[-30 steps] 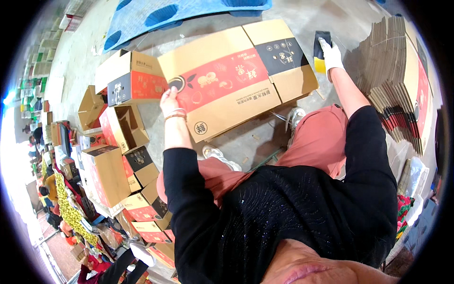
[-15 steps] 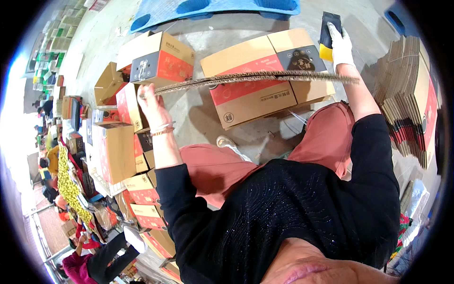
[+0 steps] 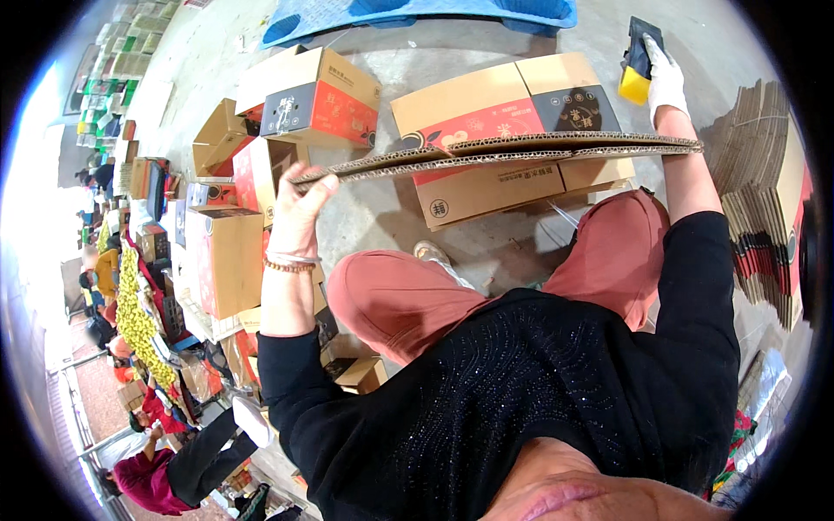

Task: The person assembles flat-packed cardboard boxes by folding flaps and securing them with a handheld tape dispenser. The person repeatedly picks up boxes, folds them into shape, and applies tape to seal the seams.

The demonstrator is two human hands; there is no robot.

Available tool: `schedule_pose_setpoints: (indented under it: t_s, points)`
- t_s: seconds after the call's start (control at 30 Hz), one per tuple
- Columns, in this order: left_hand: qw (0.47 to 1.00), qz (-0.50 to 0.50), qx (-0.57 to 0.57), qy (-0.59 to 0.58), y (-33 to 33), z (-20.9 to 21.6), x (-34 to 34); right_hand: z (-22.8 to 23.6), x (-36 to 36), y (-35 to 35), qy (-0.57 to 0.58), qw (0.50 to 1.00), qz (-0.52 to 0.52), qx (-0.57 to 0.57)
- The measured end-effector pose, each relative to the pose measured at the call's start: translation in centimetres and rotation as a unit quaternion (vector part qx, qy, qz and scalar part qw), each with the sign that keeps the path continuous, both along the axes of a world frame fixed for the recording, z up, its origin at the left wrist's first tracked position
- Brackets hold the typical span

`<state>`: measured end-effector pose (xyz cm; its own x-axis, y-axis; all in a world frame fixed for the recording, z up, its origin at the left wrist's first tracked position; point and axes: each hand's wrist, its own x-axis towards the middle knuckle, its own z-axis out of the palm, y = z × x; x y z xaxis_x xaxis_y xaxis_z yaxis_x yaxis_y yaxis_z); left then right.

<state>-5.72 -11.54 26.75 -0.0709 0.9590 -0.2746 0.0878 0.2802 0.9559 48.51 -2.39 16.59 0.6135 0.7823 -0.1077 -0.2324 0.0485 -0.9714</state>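
My bare left hand (image 3: 297,208), with bracelets at the wrist, pinches the left end of a folded flat cardboard box (image 3: 512,149). The sheet is seen edge-on, its two layers slightly parted, and spans in front of me to my right forearm. My right hand (image 3: 667,85), in a white glove, is closed round a black-and-yellow tape dispenser (image 3: 639,59) beyond the sheet's right end. Under and behind the sheet lies a large printed carton (image 3: 486,95) on the floor, partly covered by it.
A stack of flattened cartons (image 3: 760,174) stands at my right. Several assembled boxes (image 3: 321,95) are piled at my left. A blue plastic pallet (image 3: 417,12) lies ahead. A person in a dark red top (image 3: 143,478) and a strip of yellow-green fruit (image 3: 135,304) are far left.
The flat box has tipped, showing more of its corrugated edge and the gap between its layers. My left thumb now shows over its end. The tape dispenser has tilted slightly.
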Motion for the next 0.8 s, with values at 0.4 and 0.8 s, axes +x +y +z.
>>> schedule_pose_setpoints:
  t_s: [0.4,0.8]
  points:
    - [0.87,-0.336,-0.147,0.33,5.3,4.5,-0.5,0.8,-0.8,-1.1,0.01,0.998,0.058,0.029]
    - [0.643,-0.572,0.03,0.508,2.5,4.8,3.3,2.8,-3.8,-0.6,-0.021,0.998,0.051,0.042]
